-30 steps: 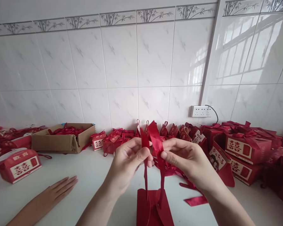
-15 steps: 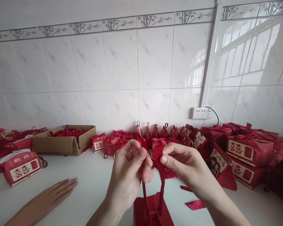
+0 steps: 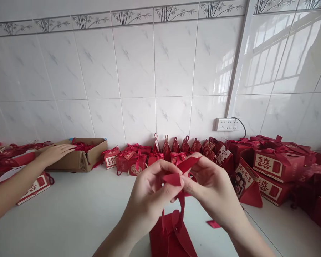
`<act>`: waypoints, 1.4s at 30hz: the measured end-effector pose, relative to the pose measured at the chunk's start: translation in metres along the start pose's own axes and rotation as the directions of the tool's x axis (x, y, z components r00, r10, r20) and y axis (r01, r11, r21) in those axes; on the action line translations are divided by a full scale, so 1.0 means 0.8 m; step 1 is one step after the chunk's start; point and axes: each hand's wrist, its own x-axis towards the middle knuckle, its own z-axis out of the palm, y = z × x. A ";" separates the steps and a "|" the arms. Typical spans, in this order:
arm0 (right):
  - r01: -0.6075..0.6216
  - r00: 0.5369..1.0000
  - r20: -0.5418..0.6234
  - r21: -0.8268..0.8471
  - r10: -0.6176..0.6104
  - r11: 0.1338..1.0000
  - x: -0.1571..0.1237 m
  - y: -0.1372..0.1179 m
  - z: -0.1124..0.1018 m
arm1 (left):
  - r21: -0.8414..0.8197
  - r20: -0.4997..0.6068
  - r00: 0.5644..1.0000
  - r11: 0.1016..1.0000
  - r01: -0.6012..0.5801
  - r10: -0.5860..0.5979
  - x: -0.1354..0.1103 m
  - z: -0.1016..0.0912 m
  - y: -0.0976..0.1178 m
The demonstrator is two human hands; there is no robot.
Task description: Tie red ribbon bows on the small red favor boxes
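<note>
My left hand (image 3: 149, 196) and my right hand (image 3: 212, 189) meet above a red paper gift box (image 3: 172, 237) at the bottom centre. Both pinch the red ribbon (image 3: 182, 171) that rises from the box's top. The ribbon is folded into a loop between my fingertips, and two strands run down to the box. Each hand is closed on the ribbon.
Another person's hand (image 3: 55, 152) reaches to an open cardboard box (image 3: 77, 159) of ribbons at left. Several red gift boxes (image 3: 278, 166) line the tiled wall and pile up at right. A ribbon scrap (image 3: 213, 224) lies on the white counter (image 3: 82, 214). A wall socket (image 3: 227, 124) sits behind.
My hands have folded the upright ribbon ends down into a loop, closer to the box. The other person's hand has left the counter and reached up to the cardboard box.
</note>
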 end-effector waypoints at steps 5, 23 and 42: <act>0.202 0.979 -0.013 -0.122 -0.205 0.972 -0.001 0.002 -0.004 | -0.066 0.029 0.997 0.995 0.068 -0.067 0.000 0.000 0.002; 0.487 0.873 0.288 -0.460 -0.394 0.743 -0.017 -0.020 -0.003 | 0.081 -0.116 0.992 0.996 -0.030 0.040 0.010 -0.014 0.009; 0.108 0.980 0.198 -0.528 -0.002 0.842 -0.010 -0.002 0.006 | 0.662 0.211 0.963 0.700 -0.267 0.168 -0.009 -0.024 0.032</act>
